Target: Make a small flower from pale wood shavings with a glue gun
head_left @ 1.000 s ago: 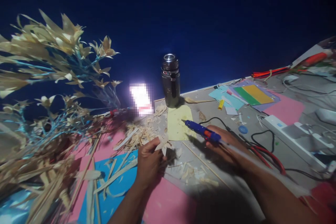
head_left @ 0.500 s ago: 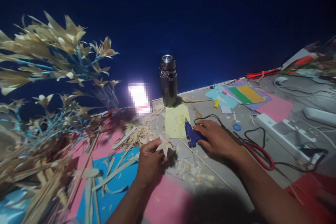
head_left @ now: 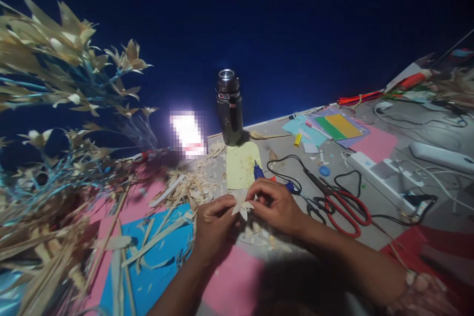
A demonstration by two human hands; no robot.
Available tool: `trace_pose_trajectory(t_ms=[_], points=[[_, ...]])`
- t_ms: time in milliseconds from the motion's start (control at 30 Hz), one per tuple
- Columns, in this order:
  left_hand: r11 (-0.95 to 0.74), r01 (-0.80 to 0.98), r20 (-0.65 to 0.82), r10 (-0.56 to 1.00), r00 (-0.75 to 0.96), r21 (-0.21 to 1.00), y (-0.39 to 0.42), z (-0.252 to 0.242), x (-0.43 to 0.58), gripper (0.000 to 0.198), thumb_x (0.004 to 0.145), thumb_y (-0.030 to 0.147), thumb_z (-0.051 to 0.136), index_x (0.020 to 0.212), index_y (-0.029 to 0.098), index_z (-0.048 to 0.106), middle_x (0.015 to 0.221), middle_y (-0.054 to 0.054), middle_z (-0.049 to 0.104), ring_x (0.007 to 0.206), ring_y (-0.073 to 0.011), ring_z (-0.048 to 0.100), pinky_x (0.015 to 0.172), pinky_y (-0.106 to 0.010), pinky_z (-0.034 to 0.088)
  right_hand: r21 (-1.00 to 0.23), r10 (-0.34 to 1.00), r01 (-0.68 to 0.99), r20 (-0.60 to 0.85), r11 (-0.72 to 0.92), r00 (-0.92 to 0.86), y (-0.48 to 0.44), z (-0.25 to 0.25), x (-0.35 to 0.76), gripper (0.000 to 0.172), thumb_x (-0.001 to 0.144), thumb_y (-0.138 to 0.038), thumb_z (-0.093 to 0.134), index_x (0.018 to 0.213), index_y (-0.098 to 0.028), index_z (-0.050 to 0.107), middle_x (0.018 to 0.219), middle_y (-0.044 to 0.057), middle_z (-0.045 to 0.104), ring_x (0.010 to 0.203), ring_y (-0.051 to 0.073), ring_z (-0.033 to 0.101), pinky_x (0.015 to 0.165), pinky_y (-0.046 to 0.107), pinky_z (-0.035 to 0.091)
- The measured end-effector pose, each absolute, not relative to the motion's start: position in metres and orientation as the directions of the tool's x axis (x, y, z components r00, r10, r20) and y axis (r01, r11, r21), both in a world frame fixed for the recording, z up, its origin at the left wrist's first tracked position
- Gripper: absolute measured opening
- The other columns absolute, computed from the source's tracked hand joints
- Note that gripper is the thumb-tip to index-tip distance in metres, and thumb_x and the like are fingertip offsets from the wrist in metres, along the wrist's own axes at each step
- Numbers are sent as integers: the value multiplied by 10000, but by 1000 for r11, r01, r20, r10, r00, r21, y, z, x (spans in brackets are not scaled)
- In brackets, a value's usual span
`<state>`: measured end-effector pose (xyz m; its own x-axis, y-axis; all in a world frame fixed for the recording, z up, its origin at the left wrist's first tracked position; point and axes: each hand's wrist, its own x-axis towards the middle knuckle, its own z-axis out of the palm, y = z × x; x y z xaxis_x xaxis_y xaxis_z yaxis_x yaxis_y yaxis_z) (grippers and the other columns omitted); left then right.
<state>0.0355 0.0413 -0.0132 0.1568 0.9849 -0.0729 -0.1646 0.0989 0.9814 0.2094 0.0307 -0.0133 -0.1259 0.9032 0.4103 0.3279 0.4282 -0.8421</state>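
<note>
A small pale flower with pointed petals, apparently of dried husk, is pinched between my hands low in the middle. My left hand is closed on its left side. My right hand has its thumb and fingers closed on the petals at the right. Just behind my right hand lies a blue glue gun, mostly covered by the hand, its tip over a yellow sheet. Red-handled scissors lie right of my right wrist.
A dark metal flask stands behind the yellow sheet. Husk scraps and a blue sheet are at left, beneath tall husk flowers on blue stems. A white power strip and cables lie right.
My right hand has left the glue gun, which stays on the table, and has moved left to take hold of the flower. The whole view has shifted slightly, uncovering the scissors.
</note>
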Motion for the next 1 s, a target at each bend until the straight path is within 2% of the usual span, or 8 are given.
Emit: trace_pose_trajectory(t_ms=[167,367,633,733,867,933,1000], points=[[48,-117,-29,987,156,992,40,-9,37,190,628,347,864,584,173,802,518,-33,622,445,-123,497,421,-240,422,-824,889,333,428,458,-164,31,-12,213,78,846,-150,660,780,-191,649,733,8,633,622,129,529,563,237,399],[-138,-22,139,976,165,990,40,-11,32,41,668,208,803,636,212,830,614,-67,734,514,-167,596,486,-262,465,-799,860,319,460,510,-221,32,-13,215,84,875,-200,653,793,-191,639,738,19,639,610,129,526,538,232,401],[-272,65,250,940,231,960,37,-6,32,126,693,126,767,634,226,817,619,-45,745,562,-176,649,563,-257,505,-813,863,292,469,504,-186,29,-18,211,83,769,-114,615,747,-194,612,699,-3,597,562,114,473,517,225,363],[-195,55,177,956,232,979,36,-5,33,129,685,119,751,685,221,830,641,-44,755,560,-172,655,553,-248,513,-846,887,264,445,462,-127,27,-20,210,98,717,-97,600,716,-196,604,694,-9,585,562,113,462,520,225,359],[90,-48,-77,973,219,995,33,-4,36,169,652,170,778,805,197,844,532,-19,693,424,-151,587,436,-240,487,-871,896,215,442,442,-50,26,-22,209,80,702,-112,601,691,-191,596,684,-21,552,542,99,424,505,217,338],[119,-86,-100,974,204,989,33,-3,36,121,634,198,814,753,182,831,602,-35,715,433,-141,588,423,-232,485,-865,887,208,459,457,-40,26,-22,208,77,705,-114,603,688,-188,592,672,-27,533,532,94,412,497,213,327],[70,-108,-47,978,201,992,34,-3,35,64,642,218,832,680,170,809,692,-50,730,446,-122,582,411,-214,467,-847,873,222,486,483,-44,26,-22,208,80,711,-113,602,685,-188,588,661,-29,525,532,94,415,496,212,326]])
